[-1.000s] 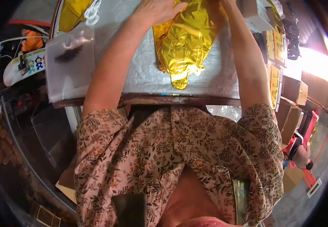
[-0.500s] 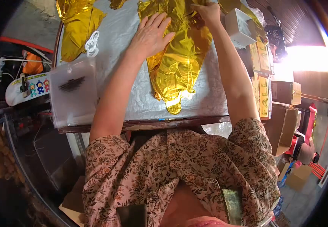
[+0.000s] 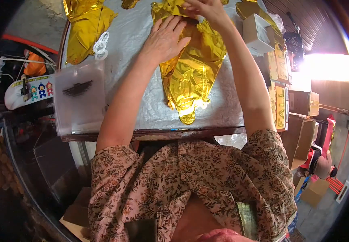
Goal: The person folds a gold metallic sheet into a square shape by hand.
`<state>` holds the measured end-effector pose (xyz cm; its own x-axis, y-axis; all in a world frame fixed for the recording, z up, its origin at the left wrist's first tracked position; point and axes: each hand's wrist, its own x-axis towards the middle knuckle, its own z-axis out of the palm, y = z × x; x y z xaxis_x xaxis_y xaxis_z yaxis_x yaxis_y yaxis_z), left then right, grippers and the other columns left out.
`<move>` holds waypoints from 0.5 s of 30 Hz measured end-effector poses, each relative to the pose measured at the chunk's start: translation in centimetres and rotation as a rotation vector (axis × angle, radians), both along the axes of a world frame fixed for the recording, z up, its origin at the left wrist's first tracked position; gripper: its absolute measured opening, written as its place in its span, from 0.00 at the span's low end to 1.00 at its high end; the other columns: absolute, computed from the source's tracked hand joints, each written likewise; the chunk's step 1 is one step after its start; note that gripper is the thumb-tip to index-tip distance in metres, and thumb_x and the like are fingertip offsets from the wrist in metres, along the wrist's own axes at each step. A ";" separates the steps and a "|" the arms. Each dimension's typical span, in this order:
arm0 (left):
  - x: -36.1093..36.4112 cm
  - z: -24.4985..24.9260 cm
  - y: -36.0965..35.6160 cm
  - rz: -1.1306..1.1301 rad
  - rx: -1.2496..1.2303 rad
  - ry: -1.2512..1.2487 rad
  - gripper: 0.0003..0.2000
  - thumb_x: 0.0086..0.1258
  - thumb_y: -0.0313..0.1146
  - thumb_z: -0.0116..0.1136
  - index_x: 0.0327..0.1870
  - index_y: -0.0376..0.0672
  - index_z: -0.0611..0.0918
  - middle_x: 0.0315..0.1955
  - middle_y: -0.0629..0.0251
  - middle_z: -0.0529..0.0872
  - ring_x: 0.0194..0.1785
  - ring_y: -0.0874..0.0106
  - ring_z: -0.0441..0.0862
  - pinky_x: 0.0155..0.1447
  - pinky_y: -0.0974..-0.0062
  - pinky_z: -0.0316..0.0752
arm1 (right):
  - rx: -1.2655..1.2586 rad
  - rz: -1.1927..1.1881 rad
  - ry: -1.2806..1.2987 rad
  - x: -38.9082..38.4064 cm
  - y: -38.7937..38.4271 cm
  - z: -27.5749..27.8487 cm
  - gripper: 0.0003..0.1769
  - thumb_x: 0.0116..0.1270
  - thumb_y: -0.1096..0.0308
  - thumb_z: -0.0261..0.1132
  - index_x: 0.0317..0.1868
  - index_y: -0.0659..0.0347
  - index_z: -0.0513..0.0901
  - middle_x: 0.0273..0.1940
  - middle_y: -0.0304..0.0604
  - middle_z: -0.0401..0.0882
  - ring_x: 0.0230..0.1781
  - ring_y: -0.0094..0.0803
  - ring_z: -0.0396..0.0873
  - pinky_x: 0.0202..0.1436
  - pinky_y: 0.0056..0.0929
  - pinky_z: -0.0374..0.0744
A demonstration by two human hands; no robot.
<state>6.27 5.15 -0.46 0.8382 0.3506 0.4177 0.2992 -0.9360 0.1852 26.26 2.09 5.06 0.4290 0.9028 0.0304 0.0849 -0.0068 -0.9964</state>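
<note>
A flat, shiny gold foil balloon (image 3: 194, 84) lies on the silver-covered table, its narrow rounded tab pointing towards me. My left hand (image 3: 165, 43) rests on the balloon's upper left part, fingers stretched out. Over the far part of the foil is my right hand (image 3: 208, 13), its fingers apart and partly cut off by the top of the view. I see nothing held in it. More gold foil (image 3: 89, 34) lies at the far left, beside a loop of white ribbon (image 3: 100, 45).
Clear plastic sleeves (image 3: 79, 99) with a dark smudge lie at the table's left corner. A white open box (image 3: 258, 34) stands at the right, near printed cartons (image 3: 280, 103). A skateboard (image 3: 29, 92) is at the left. Another person (image 3: 322, 163) is at the far right.
My right hand has come off the foil's crumpled far part and moved left, its fingers now apart. The far foil looks folded differently. My left hand stays on the balloon.
</note>
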 end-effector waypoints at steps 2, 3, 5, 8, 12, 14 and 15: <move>0.0 -0.3 0.1 0.001 -0.004 -0.018 0.30 0.81 0.54 0.50 0.73 0.39 0.75 0.75 0.52 0.72 0.79 0.56 0.65 0.83 0.52 0.54 | 0.029 -0.026 -0.115 -0.1 -3.2 2.1 0.14 0.66 0.64 0.71 0.40 0.71 0.89 0.27 0.50 0.88 0.26 0.34 0.86 0.33 0.35 0.84; 0.0 -0.5 0.0 0.001 -0.017 -0.020 0.31 0.81 0.54 0.50 0.74 0.40 0.75 0.76 0.53 0.72 0.80 0.56 0.64 0.83 0.52 0.53 | 0.028 -0.024 -0.116 1.7 -4.0 0.6 0.14 0.66 0.64 0.71 0.40 0.71 0.89 0.27 0.50 0.88 0.26 0.34 0.86 0.33 0.35 0.84; 0.1 -0.5 0.1 0.003 -0.026 -0.026 0.31 0.81 0.54 0.50 0.74 0.40 0.74 0.76 0.53 0.71 0.80 0.57 0.64 0.83 0.52 0.53 | 0.112 -0.049 -1.099 5.5 -5.0 -4.6 0.19 0.75 0.69 0.57 0.61 0.55 0.86 0.61 0.48 0.84 0.60 0.55 0.82 0.62 0.54 0.80; 0.1 -0.4 -0.1 0.013 -0.030 -0.006 0.31 0.81 0.55 0.49 0.75 0.41 0.73 0.77 0.54 0.70 0.81 0.57 0.63 0.84 0.52 0.52 | 0.037 -0.120 -1.320 4.0 -6.8 -5.2 0.29 0.70 0.77 0.53 0.66 0.41 0.84 0.65 0.35 0.82 0.61 0.49 0.81 0.63 0.53 0.77; 0.1 -0.4 -0.1 0.018 -0.038 0.004 0.31 0.81 0.55 0.49 0.76 0.41 0.73 0.77 0.55 0.70 0.81 0.58 0.63 0.84 0.52 0.52 | 0.100 -0.138 -1.422 2.1 -7.3 -5.3 0.33 0.68 0.78 0.54 0.69 0.36 0.83 0.70 0.32 0.79 0.66 0.43 0.77 0.72 0.50 0.69; 0.1 -0.3 -0.1 0.016 -0.039 0.002 0.31 0.81 0.55 0.49 0.76 0.41 0.73 0.77 0.55 0.69 0.81 0.58 0.63 0.84 0.52 0.52 | 0.084 -0.102 -1.410 2.0 -7.2 -5.4 0.33 0.69 0.77 0.54 0.70 0.36 0.82 0.70 0.31 0.79 0.67 0.42 0.76 0.73 0.50 0.67; 0.1 -0.3 -0.1 0.017 -0.038 0.010 0.31 0.81 0.55 0.49 0.76 0.42 0.73 0.77 0.55 0.69 0.81 0.58 0.63 0.84 0.52 0.52 | 0.066 -0.063 -1.399 2.0 -7.1 -5.4 0.33 0.70 0.77 0.54 0.71 0.37 0.81 0.71 0.30 0.79 0.68 0.41 0.75 0.74 0.50 0.65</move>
